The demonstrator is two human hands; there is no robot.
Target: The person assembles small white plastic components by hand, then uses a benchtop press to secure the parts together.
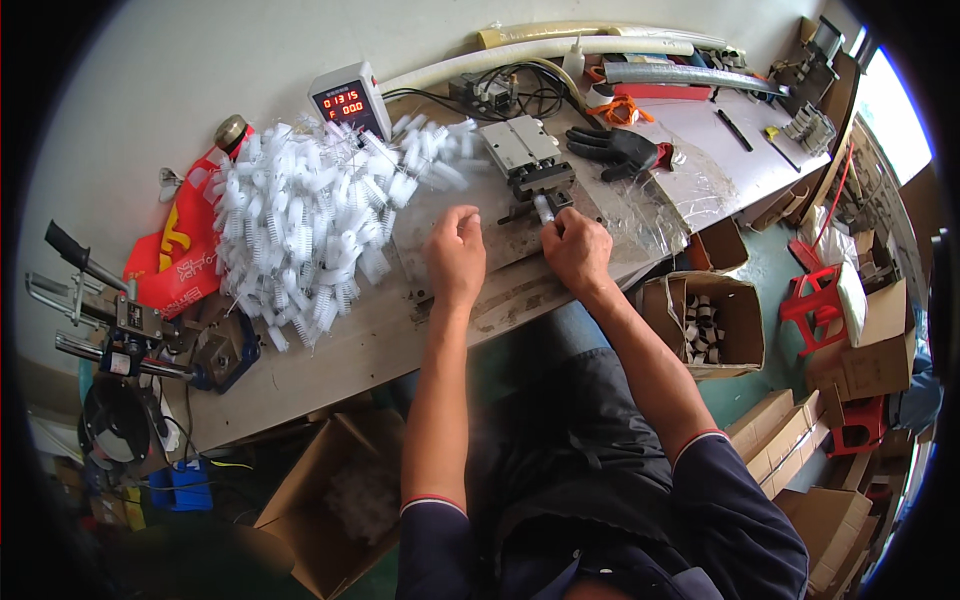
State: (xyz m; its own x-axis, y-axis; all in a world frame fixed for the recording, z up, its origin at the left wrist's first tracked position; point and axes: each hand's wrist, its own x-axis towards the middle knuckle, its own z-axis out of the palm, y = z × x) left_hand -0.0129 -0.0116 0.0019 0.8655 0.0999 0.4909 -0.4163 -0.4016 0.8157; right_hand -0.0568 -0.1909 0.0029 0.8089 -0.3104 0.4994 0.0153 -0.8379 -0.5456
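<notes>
My right hand (578,245) is closed with thumb and finger on a small white plastic brush piece (543,208). That piece points up against the front of a small metal clamping fixture (525,155) mounted on a metal plate. To its left, my left hand (456,255) hovers over the table edge with fingers curled in; whatever lies inside them is hidden. A big heap of white bristled brush pieces (300,220) covers the table left of my left hand. A black glove (615,150) lies right of the fixture.
Behind the heap stands a digital counter box (350,100) with red digits. A red bag (175,260) and a lever press (130,320) are at the left. Below the table are an open carton (340,500) and a carton of short pieces (705,325). Red stools (812,305) stand right.
</notes>
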